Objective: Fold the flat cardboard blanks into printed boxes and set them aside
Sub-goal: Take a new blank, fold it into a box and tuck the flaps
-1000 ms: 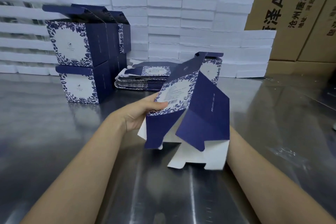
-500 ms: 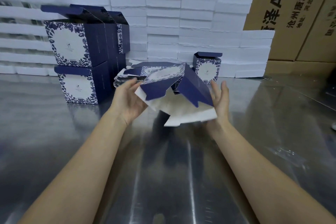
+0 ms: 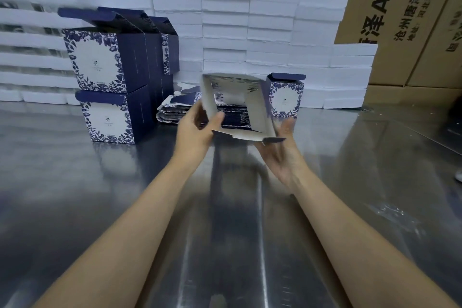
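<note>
At the far left of the steel table (image 3: 75, 182), finished printed boxes (image 3: 110, 87) stand stacked two high, navy with blue floral borders and lid flaps up. Just right of them lies a low pile of flat blanks (image 3: 180, 110), against a wall of white foam blocks (image 3: 225, 27).

In the centre you hold one blank (image 3: 235, 107) in the air above the table, opened into a square tube, with its white inside facing you. Your left hand (image 3: 197, 132) grips its left wall, thumb inside and fingers curled round the outside. Your right hand (image 3: 285, 150) lies open, palm up, supporting the lower right corner where a navy flap juts out.

Behind it, to the right, one small finished box (image 3: 286, 97) stands alone.

You appear to be squaring the tube. Next, the bottom flaps likely need tucking in while your left hand steadies the walls.
</note>
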The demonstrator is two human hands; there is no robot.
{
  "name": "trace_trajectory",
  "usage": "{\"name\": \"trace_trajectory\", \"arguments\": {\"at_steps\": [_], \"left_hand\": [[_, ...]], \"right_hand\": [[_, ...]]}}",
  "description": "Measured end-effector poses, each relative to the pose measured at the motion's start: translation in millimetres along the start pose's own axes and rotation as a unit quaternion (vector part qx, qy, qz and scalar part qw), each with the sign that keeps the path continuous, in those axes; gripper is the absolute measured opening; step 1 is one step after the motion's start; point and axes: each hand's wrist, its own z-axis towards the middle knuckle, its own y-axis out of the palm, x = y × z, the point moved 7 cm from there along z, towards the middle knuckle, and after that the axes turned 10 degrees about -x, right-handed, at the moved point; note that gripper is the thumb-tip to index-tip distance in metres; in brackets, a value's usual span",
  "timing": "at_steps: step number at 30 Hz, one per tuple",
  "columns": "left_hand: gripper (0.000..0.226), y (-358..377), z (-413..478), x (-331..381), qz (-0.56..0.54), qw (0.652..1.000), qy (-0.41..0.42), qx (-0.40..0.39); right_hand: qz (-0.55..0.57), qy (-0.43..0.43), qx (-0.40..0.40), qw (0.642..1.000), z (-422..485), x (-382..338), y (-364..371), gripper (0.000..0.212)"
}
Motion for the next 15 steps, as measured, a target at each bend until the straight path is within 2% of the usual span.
{"name": "trace_trajectory", "arguments": {"at_steps": [1, 3, 4, 6, 8, 9, 12, 15], "left_hand": [[0.007, -7, -3, -1, 0.022, 0.999, -0.001, 0.046], [0.033, -19, -6, -4, 0.049, 0.993, -0.012, 0.109], [0.038, -23, -8, -4, 0.034, 0.991, -0.008, 0.129], [0.042, -25, -8, -1, 0.007, 0.991, 0.001, 0.133], [0.036, -24, -7, -4, -0.013, 0.992, -0.009, 0.125], [0.034, -24, -7, -6, -0.014, 0.992, -0.011, 0.126], [0.047, -26, -10, -9, 0.001, 0.991, -0.012, 0.134], [0.051, -26, -11, -9, 0.018, 0.99, -0.009, 0.14]], "right_hand": [[-0.018, 0.007, 0.001, 1.0, 1, 3, -2, 0.121], [-0.051, 0.013, -0.021, 0.998, 4, 11, -4, 0.091], [-0.071, 0.014, -0.017, 0.997, 5, 14, -5, 0.082], [-0.111, 0.006, 0.022, 0.994, 5, 14, -11, 0.077], [-0.132, -0.029, 0.08, 0.988, 1, 4, -15, 0.067], [-0.143, -0.04, 0.087, 0.985, -1, 0, -15, 0.069], [-0.175, -0.019, 0.032, 0.984, -1, 2, -8, 0.108], [-0.277, 0.011, -0.043, 0.96, 2, 12, 3, 0.109]]}}
